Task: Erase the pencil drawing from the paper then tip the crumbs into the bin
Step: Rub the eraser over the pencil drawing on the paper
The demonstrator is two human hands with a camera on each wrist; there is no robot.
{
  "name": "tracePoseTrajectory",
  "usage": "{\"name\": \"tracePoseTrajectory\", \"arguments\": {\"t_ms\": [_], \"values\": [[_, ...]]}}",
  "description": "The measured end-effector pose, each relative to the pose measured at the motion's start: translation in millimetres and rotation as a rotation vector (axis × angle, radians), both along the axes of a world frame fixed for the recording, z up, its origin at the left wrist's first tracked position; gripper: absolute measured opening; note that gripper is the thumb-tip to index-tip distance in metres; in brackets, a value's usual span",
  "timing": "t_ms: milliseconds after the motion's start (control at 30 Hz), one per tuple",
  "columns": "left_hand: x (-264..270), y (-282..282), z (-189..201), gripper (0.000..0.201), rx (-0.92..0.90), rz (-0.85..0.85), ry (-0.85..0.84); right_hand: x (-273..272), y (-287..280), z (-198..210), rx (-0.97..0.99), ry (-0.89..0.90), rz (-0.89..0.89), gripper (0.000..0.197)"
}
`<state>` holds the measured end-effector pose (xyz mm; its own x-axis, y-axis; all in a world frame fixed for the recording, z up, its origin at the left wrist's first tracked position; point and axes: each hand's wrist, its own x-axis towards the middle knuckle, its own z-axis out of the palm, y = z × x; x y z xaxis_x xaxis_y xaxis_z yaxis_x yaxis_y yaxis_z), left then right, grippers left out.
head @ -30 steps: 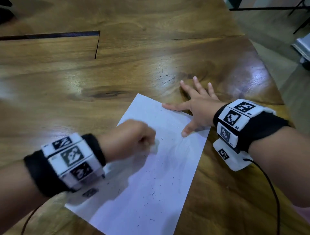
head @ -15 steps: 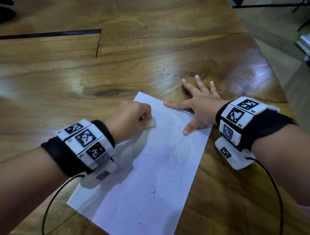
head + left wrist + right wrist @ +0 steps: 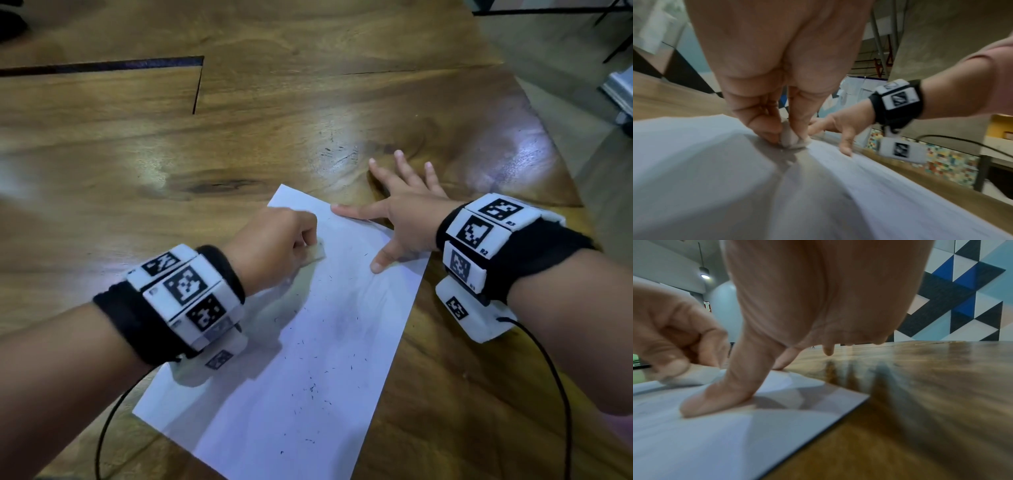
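Erasing step underway: left hand (image 3: 274, 246) pinches eraser (image 3: 313, 253) on paper (image 3: 308, 342), right hand (image 3: 407, 219) spread flat pinning paper's far corner; next, probably tipping crumbs (image 3: 311, 389) binward.

- My left wrist band (image 3: 137, 325): black cloth, white blocks with black square codes.
- My right wrist band (image 3: 534, 253): the same, black cable (image 3: 561, 394) trailing.
- Pink sleeve (image 3: 999, 65).

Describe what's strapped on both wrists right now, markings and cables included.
Each wrist wears a black fabric band carrying white blocks printed with black square markers. A white module hangs under each wrist, trailing a thin black cable. A pink sleeve covers the right upper arm.
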<state>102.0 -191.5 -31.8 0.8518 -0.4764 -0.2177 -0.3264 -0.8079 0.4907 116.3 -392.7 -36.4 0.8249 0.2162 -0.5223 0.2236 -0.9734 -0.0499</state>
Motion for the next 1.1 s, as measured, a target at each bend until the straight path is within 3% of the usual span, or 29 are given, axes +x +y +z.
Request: {"name": "tracePoseTrajectory", "arguments": {"t_ms": [67, 167, 367, 400, 500, 600, 867, 1000, 1100], "values": [[-20.9, 6.0, 0.0, 0.03, 0.023, -0.109, 0.055, 0.6, -1.1, -2.1, 0.008, -0.006, 0.001, 0.095], [-35.7, 6.8, 1.5, 0.014, 0.056, -0.284, 0.185, 0.9, -1.4, -3.6, 0.011, -0.012, 0.012, 0.095], [16.2, -36.4, 6.2, 0.007, -0.025, -0.15, -0.057, -2.5, 0.4, 2.1, 0.012, -0.015, -0.004, 0.088], [14.1, -37.7, 4.8, 0.003, -0.019, -0.167, -0.036, -2.6, 0.3, 2.5, 0.014, -0.015, -0.002, 0.088], [-16.6, -22.8, 1.0, 0.025, 0.012, -0.307, 0.028, -0.7, -1.7, 0.4, 0.022, -0.012, 0.001, 0.092], [-47.6, -3.3, -3.3, 0.019, 0.013, -0.439, 0.04, 0.1, -2.5, -1.0, 0.026, -0.016, 0.006, 0.094], [-56.6, 0.2, -5.1, 0.012, 0.011, -0.352, 0.012, -17.0, -22.0, 6.6, 0.16, 0.033, -0.024, 0.085], [-32.4, -7.5, 2.0, 0.008, 0.063, -0.329, 0.152, -25.6, -28.8, 8.0, 0.099, 0.071, 0.03, 0.091], [-3.7, -27.5, 8.8, 0.012, 0.012, -0.256, 0.088, -22.3, -26.1, 8.5, 0.048, 0.077, 0.07, 0.094]]}}
